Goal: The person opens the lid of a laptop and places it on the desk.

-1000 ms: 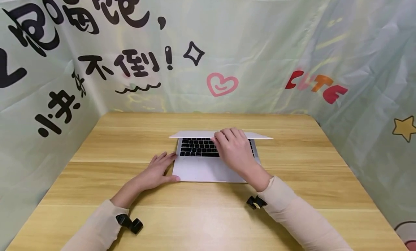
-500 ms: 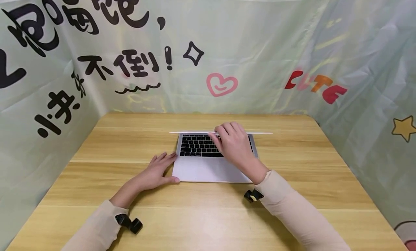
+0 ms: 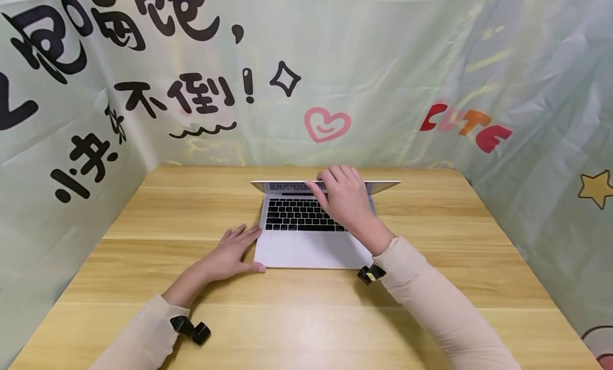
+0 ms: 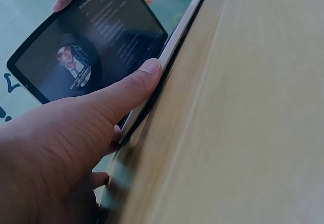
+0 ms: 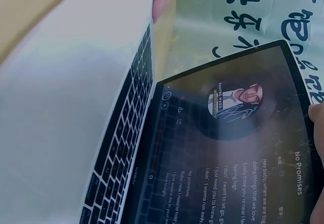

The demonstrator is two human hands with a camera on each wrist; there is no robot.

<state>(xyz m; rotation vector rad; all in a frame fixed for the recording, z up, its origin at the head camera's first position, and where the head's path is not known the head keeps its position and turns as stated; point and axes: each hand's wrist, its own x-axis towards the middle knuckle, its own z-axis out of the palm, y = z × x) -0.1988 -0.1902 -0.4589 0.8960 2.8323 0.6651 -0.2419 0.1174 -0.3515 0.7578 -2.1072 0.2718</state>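
Note:
A silver laptop (image 3: pixel 306 250) with black keys lies on the wooden table, its lid raised partway. My right hand (image 3: pixel 347 197) grips the middle of the lid's top edge, thumb on the screen side and fingers behind. In the right wrist view the lit screen (image 5: pixel 228 133) shows a round portrait and lines of text. My left hand (image 3: pixel 227 258) rests at the base's left side, fingers spread, the thumb lying at the front left corner. The left wrist view shows that thumb (image 4: pixel 136 82) against the base's edge.
The wooden table (image 3: pixel 306 317) runs back to pale green cloth walls (image 3: pixel 383 50) printed with dark writing, a pink heart and coloured letters. Small black cameras are strapped to both wrists, one at the left sleeve (image 3: pixel 139 333) and one at the right sleeve (image 3: pixel 431 290).
My right hand has moved up and back, tilting the lid from low over the keyboard to a steeper stand, so the screen side now shows. The left hand has stayed put.

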